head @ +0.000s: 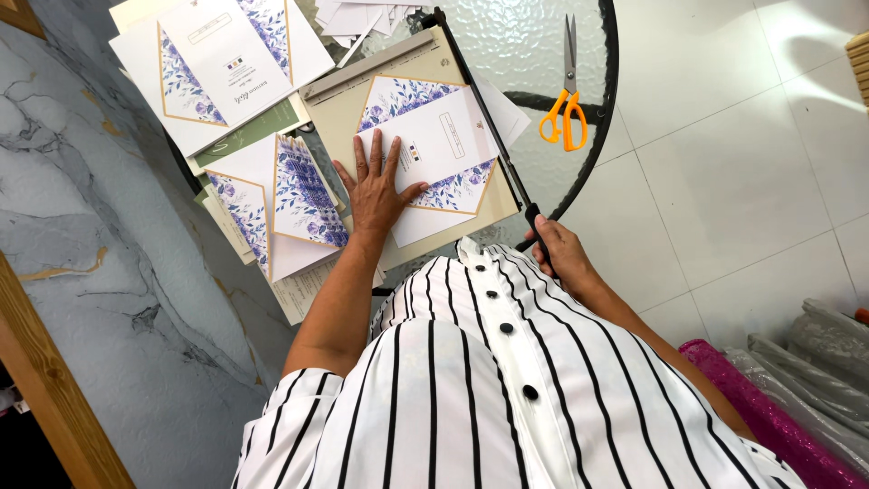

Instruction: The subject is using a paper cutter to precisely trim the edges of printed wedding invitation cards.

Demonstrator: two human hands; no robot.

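Note:
My left hand (376, 190) lies flat, fingers spread, on a white card with purple floral corners (434, 149), pressing it onto the beige bed of a paper cutter (339, 113). My right hand (557, 249) is closed around the black handle at the near end of the cutter's long blade arm (480, 100), which lies down along the card's right edge.
Stacks of similar floral cards (290, 195) and a larger printed sheet (217, 63) lie left of the cutter. Orange-handled scissors (566, 113) rest on the round glass table (534, 36). White paper offcuts (362, 16) sit at the back. A pink roll (760, 412) lies on the tiled floor.

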